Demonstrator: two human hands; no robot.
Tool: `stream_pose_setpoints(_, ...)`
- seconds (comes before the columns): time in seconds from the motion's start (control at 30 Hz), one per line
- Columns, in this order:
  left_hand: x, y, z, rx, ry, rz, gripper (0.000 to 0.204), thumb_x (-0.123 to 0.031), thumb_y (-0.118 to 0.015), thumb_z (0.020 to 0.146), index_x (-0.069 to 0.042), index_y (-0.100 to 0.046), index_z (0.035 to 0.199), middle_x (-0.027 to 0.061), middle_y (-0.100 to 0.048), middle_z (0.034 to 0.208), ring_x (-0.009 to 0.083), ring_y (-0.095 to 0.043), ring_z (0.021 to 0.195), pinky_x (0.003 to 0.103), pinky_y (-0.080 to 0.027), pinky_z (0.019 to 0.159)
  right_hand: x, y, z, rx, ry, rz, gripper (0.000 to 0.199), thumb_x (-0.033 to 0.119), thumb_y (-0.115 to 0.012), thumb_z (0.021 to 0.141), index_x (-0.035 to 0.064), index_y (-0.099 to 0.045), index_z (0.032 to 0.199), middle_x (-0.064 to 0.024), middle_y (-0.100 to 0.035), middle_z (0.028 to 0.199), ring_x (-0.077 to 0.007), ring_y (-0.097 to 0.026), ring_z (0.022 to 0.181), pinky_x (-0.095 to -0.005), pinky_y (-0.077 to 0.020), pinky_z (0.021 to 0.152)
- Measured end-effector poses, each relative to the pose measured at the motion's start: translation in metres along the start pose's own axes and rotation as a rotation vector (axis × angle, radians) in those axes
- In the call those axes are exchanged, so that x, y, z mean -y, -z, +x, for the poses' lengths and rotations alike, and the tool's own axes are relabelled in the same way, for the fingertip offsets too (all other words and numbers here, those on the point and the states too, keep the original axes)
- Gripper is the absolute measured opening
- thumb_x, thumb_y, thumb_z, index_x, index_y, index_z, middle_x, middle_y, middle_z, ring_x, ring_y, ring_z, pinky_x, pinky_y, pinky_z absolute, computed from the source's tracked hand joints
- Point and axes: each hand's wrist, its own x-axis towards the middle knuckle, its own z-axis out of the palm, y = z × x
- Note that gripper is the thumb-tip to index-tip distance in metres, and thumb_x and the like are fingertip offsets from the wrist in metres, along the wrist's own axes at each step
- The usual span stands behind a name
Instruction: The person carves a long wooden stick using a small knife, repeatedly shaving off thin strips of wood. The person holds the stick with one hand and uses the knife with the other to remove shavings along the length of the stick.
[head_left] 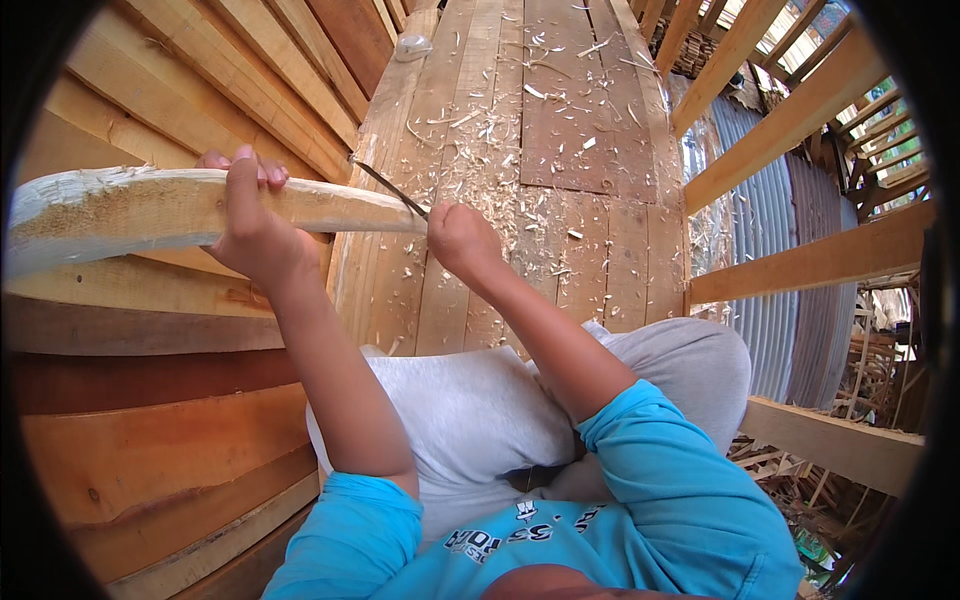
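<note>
1. I see the carved wooden piece lying nearly level across the upper left of the head view. Its long axis runs left to right: a broad, rough, pale end far left, tapering to a narrower end just beside the right hand.

2. My left hand wraps the piece at about mid-length, fingers curled over its top edge, thumb side toward me. The grip is closed around the wood and carries it off the planks; the forearm rises straight from the lower edge.

3. My right hand is fisted around the handle of a thin dark blade. The handle itself is hidden in the fist. The blade angles up and to the left from the fist, crossing the tapered end of the piece; its far tip sits past the top edge of the wood.

4. Key relation: the tapered end lies immediately left of the right fist, and the blade lies across it at a slant to the long axis. The right hand is the nearer one to that end; the left holds further back toward the thick end.

5. Right elbow is bent, the forearm crossing over the raised knee in grey trousers.

6. Below both hands, the plank platform is strewn with pale wood shavings. Stacked boards stand on the left.
</note>
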Motion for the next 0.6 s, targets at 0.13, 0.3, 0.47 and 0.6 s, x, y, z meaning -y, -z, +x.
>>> stream_pose_setpoints(0.13, -0.003, 0.012, 0.000, 0.098, 0.059, -0.053, 0.019, 0.001, -0.062, 0.080, -0.010, -0.049, 0.088, 0.0019, -0.045, 0.070, 0.0132, -0.044, 0.064, 0.031, -0.041, 0.066, 0.018, 0.011, -0.014, -0.030, 0.054, -0.071, 0.055, 0.032, -0.033, 0.096, -0.0053, -0.066, 0.073, -0.0300, -0.064, 0.075, -0.0471, -0.064, 0.073, -0.0536, -0.0505, 0.074)
stream_pose_setpoints(0.3, 0.000, -0.009, -0.007, 0.165, 0.018, -0.033, 0.019, 0.002, -0.061, 0.080, -0.010, -0.048, 0.087, 0.0009, -0.044, 0.068, 0.0124, -0.043, 0.061, 0.030, -0.040, 0.064, 0.005, 0.007, -0.003, -0.134, 0.047, -0.090, 0.054, 0.030, -0.034, 0.097, -0.0024, -0.068, 0.069, -0.0267, -0.065, 0.072, -0.0443, -0.065, 0.069, -0.0520, -0.0526, 0.070)
stream_pose_setpoints(0.47, 0.004, -0.004, -0.005, 0.210, 0.038, -0.063, 0.019, 0.003, -0.062, 0.081, -0.009, -0.049, 0.088, 0.0000, -0.043, 0.066, 0.0122, -0.042, 0.060, 0.030, -0.040, 0.063, 0.026, 0.020, -0.013, -0.068, 0.083, -0.128, 0.052, 0.030, -0.036, 0.097, -0.0024, -0.069, 0.074, -0.0259, -0.066, 0.073, -0.0433, -0.066, 0.071, -0.0507, -0.0535, 0.070)
stream_pose_setpoints(0.6, 0.008, -0.015, -0.013, 0.278, 0.049, -0.146, 0.023, 0.009, -0.062, 0.078, -0.005, -0.048, 0.091, 0.0034, -0.048, 0.085, 0.0148, -0.050, 0.061, 0.029, -0.042, 0.057, -0.034, 0.007, -0.001, -0.023, 0.100, -0.200, 0.053, 0.029, -0.034, 0.097, -0.0037, -0.067, 0.073, -0.0284, -0.065, 0.075, -0.0450, -0.065, 0.073, -0.0517, -0.0527, 0.072)
